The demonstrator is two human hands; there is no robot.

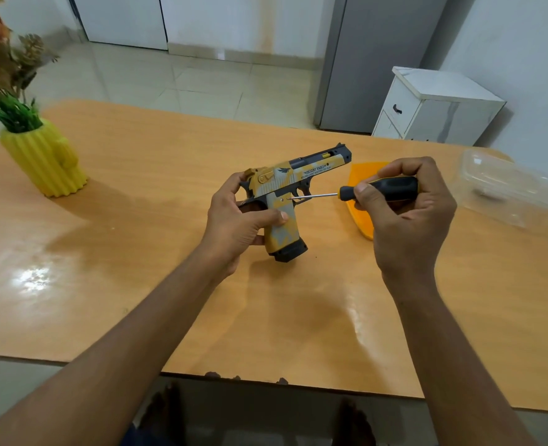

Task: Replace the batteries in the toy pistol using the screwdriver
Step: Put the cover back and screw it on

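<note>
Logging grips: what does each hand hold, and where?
Left hand holds the toy pistol by its rear grip; right hand holds the screwdriver by its handle.

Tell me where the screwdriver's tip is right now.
In the head view, just right of centre, the screwdriver is gripped by the right hand, its tip at the upper grip of the toy pistol, which the left hand holds.

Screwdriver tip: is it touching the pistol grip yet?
Touching. In the head view the screwdriver shaft, held by the right hand, ends right on the pistol grip by a small screw, with no gap visible; the left hand holds the pistol.
</note>
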